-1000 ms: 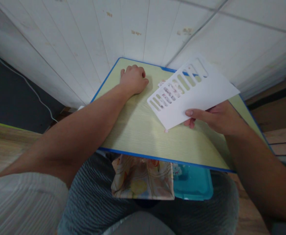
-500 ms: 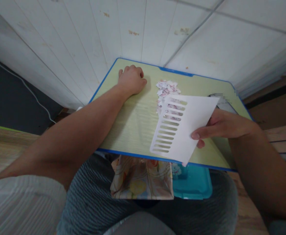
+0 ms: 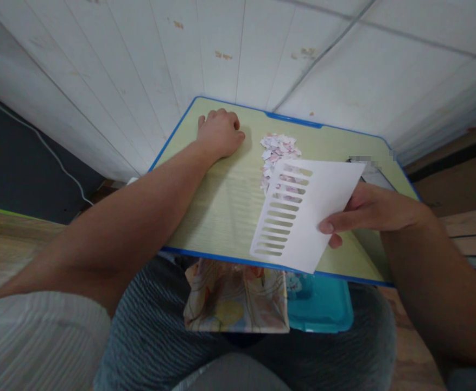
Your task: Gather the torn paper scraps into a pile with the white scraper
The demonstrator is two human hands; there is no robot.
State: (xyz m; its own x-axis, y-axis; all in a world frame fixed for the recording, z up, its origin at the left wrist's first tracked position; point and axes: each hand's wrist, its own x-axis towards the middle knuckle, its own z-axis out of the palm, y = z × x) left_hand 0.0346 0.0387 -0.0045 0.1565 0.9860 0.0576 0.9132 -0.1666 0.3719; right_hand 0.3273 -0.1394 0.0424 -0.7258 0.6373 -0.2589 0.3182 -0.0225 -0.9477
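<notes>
My right hand (image 3: 366,209) grips a white slotted card (image 3: 323,195) by its right edge, thumb on the face towards me. A row of rounded slots runs down the card's left side. The card is held tilted above the folding table (image 3: 217,212), and it covers part of a pile of small torn paper scraps (image 3: 279,147). Some scraps show through the upper slots. My left hand (image 3: 220,133) rests on the far left of the tabletop with its fingers curled in, left of the scraps and apart from them; I see nothing in it.
A phone-like dark-edged object (image 3: 374,175), partly blurred out, lies behind my right hand. Below the table's front edge, a flower-patterned fabric box (image 3: 238,312) and a teal plastic container (image 3: 329,307) sit on my lap. A white plank wall (image 3: 221,32) stands behind the table.
The slotted card has turned very slightly in my right hand, so its lower corner looks flatter. My left hand stays where it was.
</notes>
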